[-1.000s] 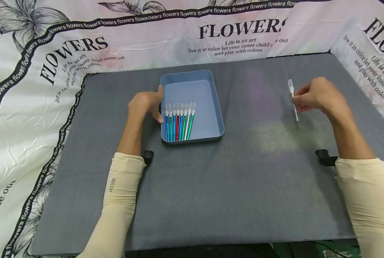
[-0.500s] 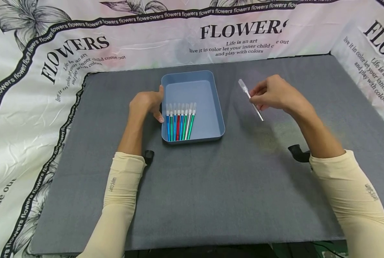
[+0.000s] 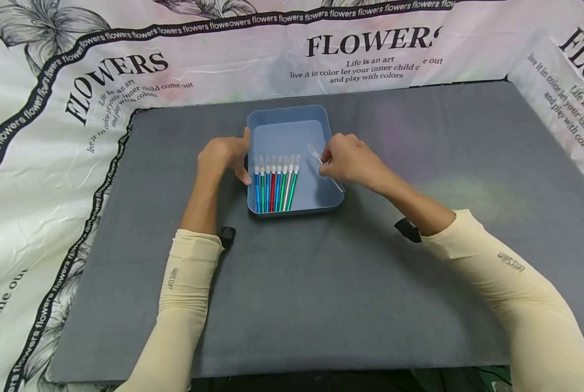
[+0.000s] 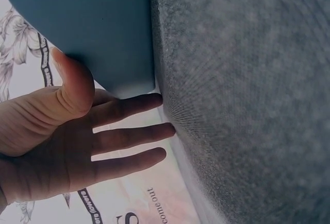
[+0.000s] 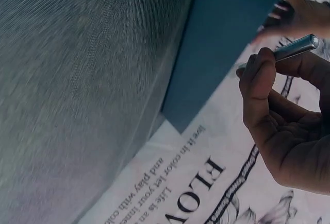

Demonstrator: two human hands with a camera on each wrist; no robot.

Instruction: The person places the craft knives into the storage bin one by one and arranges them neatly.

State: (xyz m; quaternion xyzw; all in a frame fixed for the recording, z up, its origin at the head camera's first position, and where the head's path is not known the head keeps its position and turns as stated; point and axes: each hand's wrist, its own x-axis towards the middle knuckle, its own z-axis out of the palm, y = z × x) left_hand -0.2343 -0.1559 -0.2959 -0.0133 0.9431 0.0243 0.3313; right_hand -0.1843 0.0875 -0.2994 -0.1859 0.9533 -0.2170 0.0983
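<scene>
In the head view a blue tray lies on the grey table, with several capped craft knives side by side in its left part; their barrels are blue, green, red and silver under clear caps. My right hand pinches a silver craft knife between thumb and fingertips, over the tray's right side. It is tilted, its clear cap pointing away to the upper left. At the tray's left wall is my left hand; the left wrist view shows its thumb at the rim and the other fingers straight.
The grey cloth-covered table extends around the tray. Behind and to the left rises a white sheet printed with flowers and text. Black wrist mounts sit below both hands.
My right hand has carried the silver craft knife leftward from the table's right side to over the tray. The left hand and the tray have stayed in place.
</scene>
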